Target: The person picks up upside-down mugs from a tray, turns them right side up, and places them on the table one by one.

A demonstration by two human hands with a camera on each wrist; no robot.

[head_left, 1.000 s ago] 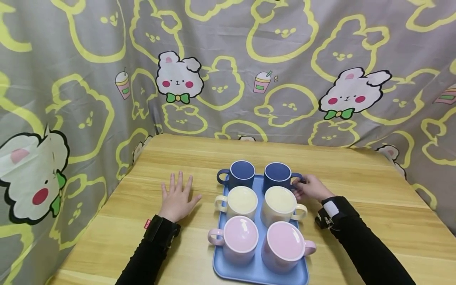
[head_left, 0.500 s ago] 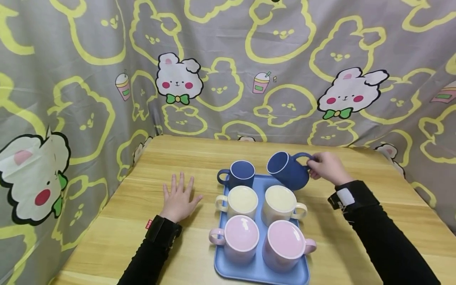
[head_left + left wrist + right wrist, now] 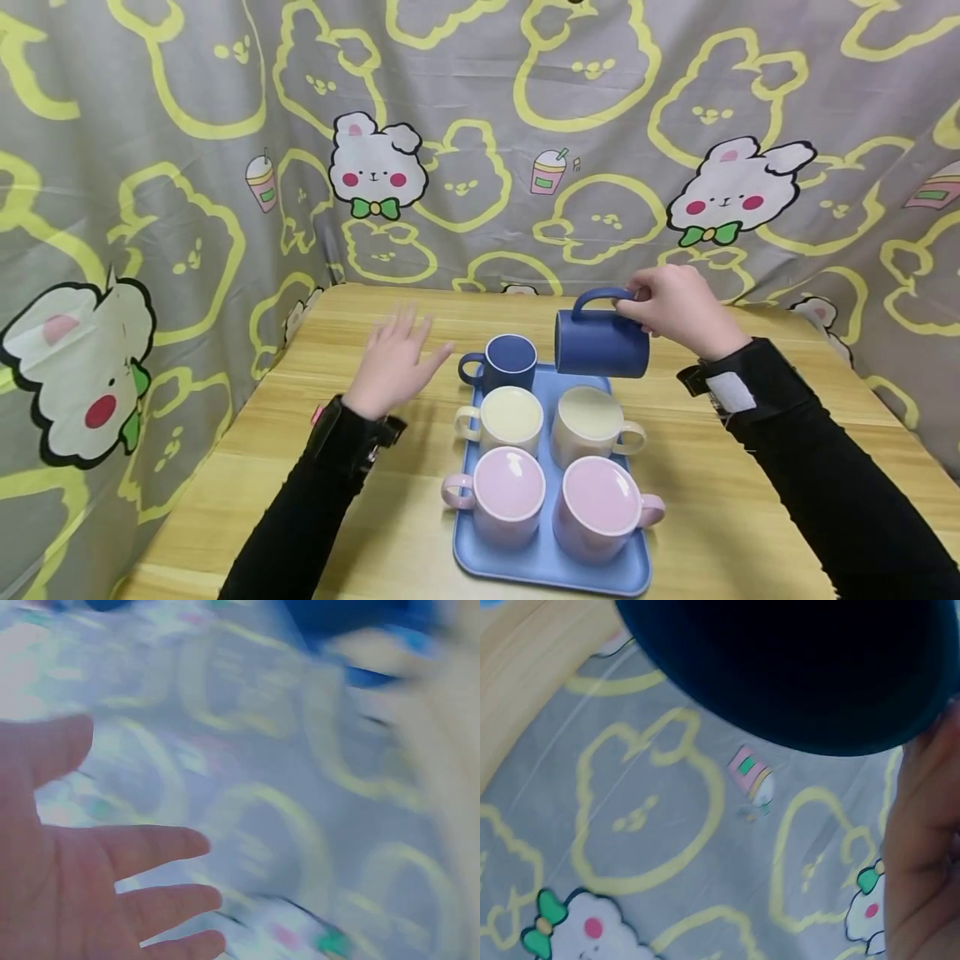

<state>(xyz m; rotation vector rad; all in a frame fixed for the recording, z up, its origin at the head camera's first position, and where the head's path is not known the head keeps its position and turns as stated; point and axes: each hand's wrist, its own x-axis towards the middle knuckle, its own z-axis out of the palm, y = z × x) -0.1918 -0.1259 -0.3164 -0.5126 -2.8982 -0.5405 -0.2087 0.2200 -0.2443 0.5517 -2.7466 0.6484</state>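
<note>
My right hand (image 3: 686, 312) holds a dark blue mug (image 3: 602, 343) by its handle over the back right of the blue tray (image 3: 551, 575). The mug lies on its side in the air, handle up. In the right wrist view the mug (image 3: 795, 675) is a large dark round shape, with my right hand (image 3: 922, 847) at the right edge. My left hand (image 3: 396, 362) hovers left of the tray, fingers spread and holding nothing; in the left wrist view, the left hand (image 3: 82, 862) shows its palm side. Another dark blue mug (image 3: 510, 364) stands upright at the tray's back left.
Two cream mugs, left (image 3: 512, 421) and right (image 3: 589, 425), stand mid-tray. Nearer stand two pink mugs, left (image 3: 508, 496) and right (image 3: 600, 508). Handles point outward. The wooden table (image 3: 390, 517) meets a patterned grey curtain (image 3: 465, 233) behind and at the sides.
My right hand has lifted the back right blue mug off the tray by its handle and tipped it sideways. My left hand has risen from the table and shifted slightly right and forward.
</note>
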